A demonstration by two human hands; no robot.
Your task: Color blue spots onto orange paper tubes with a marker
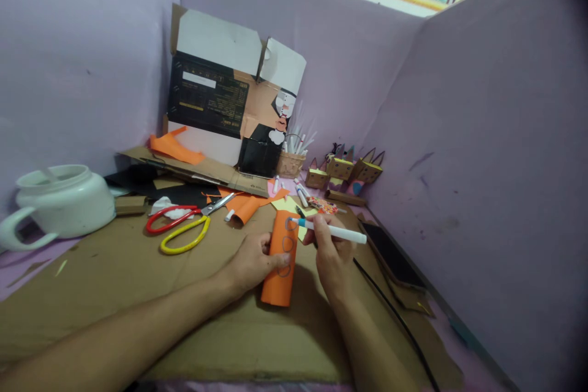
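Note:
An orange paper-covered tube (277, 288) tilts slightly over the cardboard, with several dark circles drawn in a row along it. My left hand (252, 262) is wrapped round its side, thumb lying across the front. In my right hand (331, 257) is a white felt-tip marker (342, 232) with a blue tip end, pinched between thumb and fingers. The tip meets the tube at its uppermost circle. Left of the tube lie scissors (184, 229) with one red and one yellow handle, blades apart, close to a curled piece of orange paper (247, 209) and a small white cap (229, 215).
A cardboard sheet (114, 312) covers the table. At left stands a white mug-like pot (87, 199). An unfolded box (206, 98) leans on the back wall, beside a marker basket (291, 163) and cardboard animal figures (340, 168). A phone (395, 254) and black cable (395, 312) lie at right.

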